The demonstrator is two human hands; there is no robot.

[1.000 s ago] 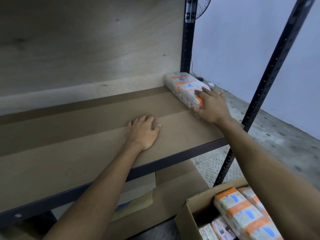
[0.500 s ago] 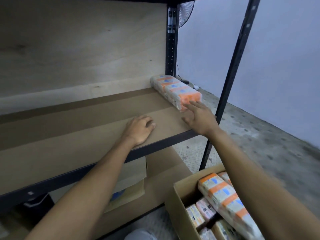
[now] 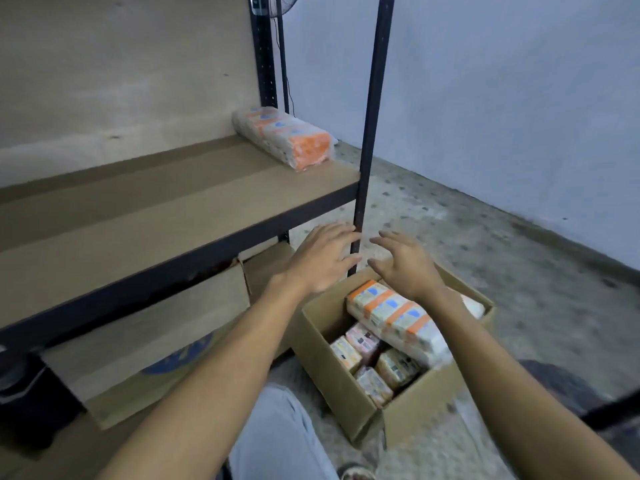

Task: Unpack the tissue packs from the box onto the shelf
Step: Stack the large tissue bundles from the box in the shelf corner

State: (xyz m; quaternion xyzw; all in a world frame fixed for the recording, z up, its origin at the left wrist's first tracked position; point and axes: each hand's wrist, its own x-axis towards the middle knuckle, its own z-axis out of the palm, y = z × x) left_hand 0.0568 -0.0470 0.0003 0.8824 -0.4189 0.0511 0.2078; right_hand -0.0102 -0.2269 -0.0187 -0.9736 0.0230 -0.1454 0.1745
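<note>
One orange-and-white tissue pack (image 3: 287, 137) lies at the right end of the brown shelf board (image 3: 145, 216). On the floor stands an open cardboard box (image 3: 408, 414) with a long tissue pack (image 3: 391, 317) on top and several smaller packs (image 3: 374, 362) beneath. My left hand (image 3: 322, 258) and my right hand (image 3: 405, 265) hover side by side above the box's far edge, fingers spread, holding nothing. Both hands are apart from the packs.
A black shelf upright (image 3: 372, 126) rises just behind my hands. A flattened cardboard box (image 3: 149, 337) leans under the shelf. A fan stand (image 3: 282, 53) is behind the rack. Speckled floor (image 3: 485, 244) lies to the right, bounded by a pale wall (image 3: 485, 91).
Both hands left the shelf and came down over the box. The right hand let go of the pack, which stays on the shelf. The view tilted down and right.
</note>
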